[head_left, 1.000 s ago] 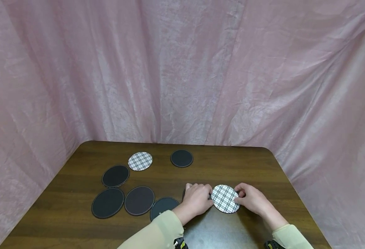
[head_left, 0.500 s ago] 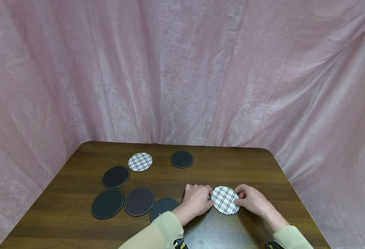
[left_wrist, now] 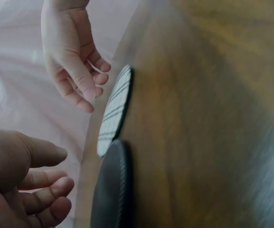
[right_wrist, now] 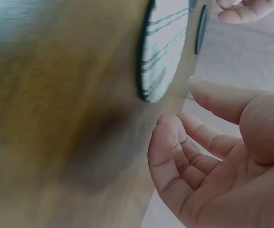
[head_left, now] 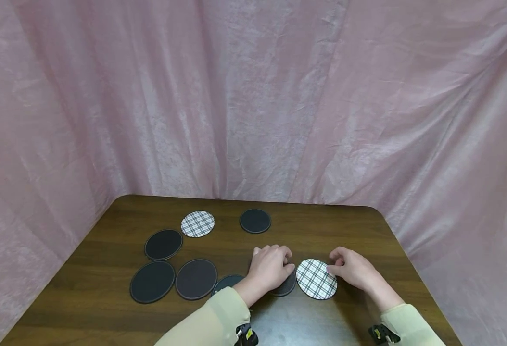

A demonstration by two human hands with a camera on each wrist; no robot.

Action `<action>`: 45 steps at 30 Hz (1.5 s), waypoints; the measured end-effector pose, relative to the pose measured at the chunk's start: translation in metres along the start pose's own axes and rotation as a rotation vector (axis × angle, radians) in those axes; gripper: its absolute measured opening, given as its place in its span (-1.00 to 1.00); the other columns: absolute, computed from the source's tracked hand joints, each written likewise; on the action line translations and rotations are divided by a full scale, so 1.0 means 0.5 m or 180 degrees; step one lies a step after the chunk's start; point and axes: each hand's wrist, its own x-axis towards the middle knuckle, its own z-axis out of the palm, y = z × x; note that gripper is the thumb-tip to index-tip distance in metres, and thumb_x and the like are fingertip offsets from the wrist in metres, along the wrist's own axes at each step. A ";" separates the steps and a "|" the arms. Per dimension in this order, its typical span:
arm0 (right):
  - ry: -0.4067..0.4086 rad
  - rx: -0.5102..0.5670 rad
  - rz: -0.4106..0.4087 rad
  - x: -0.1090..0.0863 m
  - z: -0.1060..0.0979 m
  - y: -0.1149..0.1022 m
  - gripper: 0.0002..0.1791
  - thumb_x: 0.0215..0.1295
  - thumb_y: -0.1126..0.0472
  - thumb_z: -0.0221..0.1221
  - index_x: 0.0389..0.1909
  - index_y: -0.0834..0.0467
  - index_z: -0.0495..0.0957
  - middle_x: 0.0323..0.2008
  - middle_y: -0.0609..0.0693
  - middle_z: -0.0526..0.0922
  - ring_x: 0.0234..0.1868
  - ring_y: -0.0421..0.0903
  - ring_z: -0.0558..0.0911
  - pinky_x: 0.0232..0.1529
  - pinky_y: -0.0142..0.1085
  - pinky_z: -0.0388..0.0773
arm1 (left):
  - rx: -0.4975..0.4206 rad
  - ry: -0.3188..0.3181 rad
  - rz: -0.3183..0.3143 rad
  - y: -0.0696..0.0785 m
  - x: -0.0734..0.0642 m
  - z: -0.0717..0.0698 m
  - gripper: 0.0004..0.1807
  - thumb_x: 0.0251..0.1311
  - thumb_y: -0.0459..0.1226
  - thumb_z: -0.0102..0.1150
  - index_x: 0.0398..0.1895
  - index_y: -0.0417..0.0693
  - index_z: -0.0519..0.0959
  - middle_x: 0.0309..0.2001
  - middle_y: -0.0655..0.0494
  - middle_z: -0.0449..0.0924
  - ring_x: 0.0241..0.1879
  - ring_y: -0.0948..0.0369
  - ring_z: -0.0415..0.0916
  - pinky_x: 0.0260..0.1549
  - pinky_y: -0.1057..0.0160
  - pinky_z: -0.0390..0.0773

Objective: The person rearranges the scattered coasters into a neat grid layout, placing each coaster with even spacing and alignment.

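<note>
A round coaster with a white plaid face (head_left: 316, 279) lies flat on the table between the hands. Just left of it, almost touching, is a dark coaster (head_left: 285, 286) with stitching along its edge, partly covered by my left hand (head_left: 268, 269). In the left wrist view the fingers of that hand are loosely bent above the dark coaster (left_wrist: 109, 190), apart from it and holding nothing. My right hand (head_left: 356, 273) hovers beside the plaid coaster's right edge. Its fingers curve loosely in the right wrist view, with a gap to the plaid coaster (right_wrist: 165, 52).
Several dark coasters lie to the left, among them a brownish one (head_left: 196, 279) and a larger black one (head_left: 152, 282). Farther back are another plaid coaster (head_left: 197, 224) and a small black one (head_left: 255, 221). A pink curtain (head_left: 253, 96) hangs behind the wooden table (head_left: 84, 307).
Both hands have come up off the coasters they were touching. The left hand shifted slightly back and left, uncovering more of the dark coaster. The coasters stay in place.
</note>
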 end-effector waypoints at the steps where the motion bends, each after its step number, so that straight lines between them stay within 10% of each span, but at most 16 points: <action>1: 0.0012 -0.0016 -0.0016 0.004 -0.002 -0.002 -0.59 0.40 0.11 0.49 0.12 0.26 0.67 -0.25 -0.05 0.65 -0.26 -0.07 0.57 -0.20 -0.08 0.53 | -0.0001 0.0018 -0.0025 -0.004 0.003 -0.005 -0.79 0.37 -0.11 0.53 -0.04 0.05 0.81 -0.27 0.27 0.70 -0.17 0.18 0.64 -0.15 0.07 0.42; 12: 0.0074 -0.0140 -0.0166 0.058 -0.005 -0.056 -0.56 0.47 0.09 0.42 0.19 0.30 0.67 -0.13 0.04 0.76 -0.05 0.06 0.73 0.03 0.13 0.63 | -0.0076 0.0043 -0.0358 -0.083 0.038 -0.059 -0.58 0.50 -0.08 0.41 0.28 -0.09 0.72 0.31 -0.14 0.67 0.30 -0.14 0.60 0.20 -0.26 0.49; 35: -0.0011 0.0007 -0.0163 0.175 0.044 -0.152 -0.47 0.53 0.03 0.37 0.31 0.31 0.66 0.05 0.14 0.77 0.13 0.13 0.71 0.23 0.14 0.58 | 0.0069 -0.0057 -0.0947 -0.213 0.102 -0.077 -0.49 0.56 -0.04 0.33 0.41 -0.08 0.64 0.36 -0.16 0.60 0.32 -0.19 0.52 0.21 -0.35 0.47; 45: 0.0110 -0.0175 -0.0240 0.376 0.173 -0.044 -0.35 0.39 -0.24 0.42 0.27 0.14 0.71 0.03 0.00 0.80 0.08 0.05 0.72 0.10 0.10 0.62 | -0.0038 -0.0074 -0.1081 -0.235 0.122 -0.066 -0.49 0.57 -0.07 0.30 0.42 -0.14 0.62 0.34 -0.20 0.61 0.30 -0.20 0.53 0.19 -0.32 0.49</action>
